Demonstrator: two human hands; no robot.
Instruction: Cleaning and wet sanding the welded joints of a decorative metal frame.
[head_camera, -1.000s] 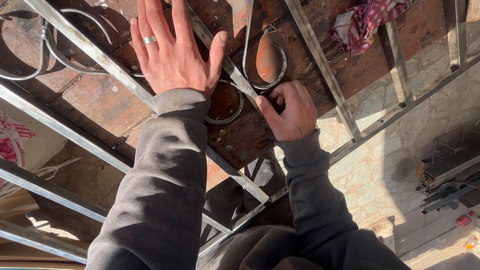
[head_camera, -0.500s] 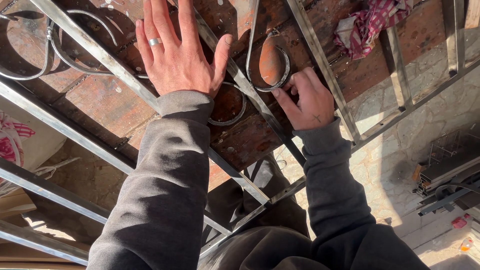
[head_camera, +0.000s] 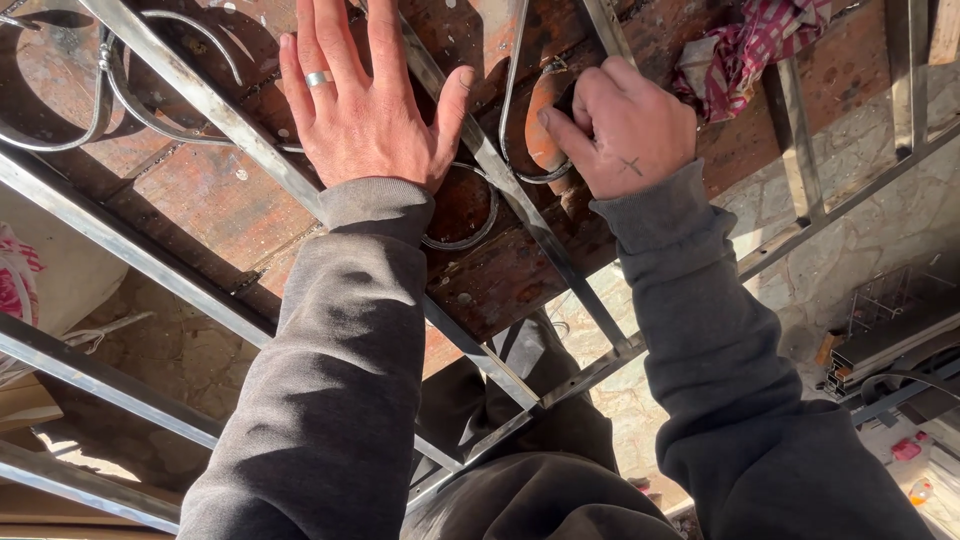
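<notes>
My left hand (head_camera: 365, 95), with a ring on one finger, lies flat and spread on a steel bar (head_camera: 215, 110) of a metal grille frame that rests on a rusty brown work surface (head_camera: 190, 205). My right hand (head_camera: 625, 125) is curled around a brown wooden tool handle (head_camera: 545, 120), which sits inside a curved steel scroll piece (head_camera: 515, 100). What is at the handle's end is hidden by my fingers. A small steel ring (head_camera: 470, 215) lies between my two wrists.
Curved steel scrolls (head_camera: 95, 95) lie at the upper left. A red checked cloth (head_camera: 755, 45) sits at the upper right. More frame bars (head_camera: 85, 375) run lower left. Stone paving (head_camera: 820, 260) and metal parts (head_camera: 885, 330) are on the right.
My right hand has moved up and away from me along the bar, onto the brown handle inside the scroll. My left hand stays pressed flat on the bar.
</notes>
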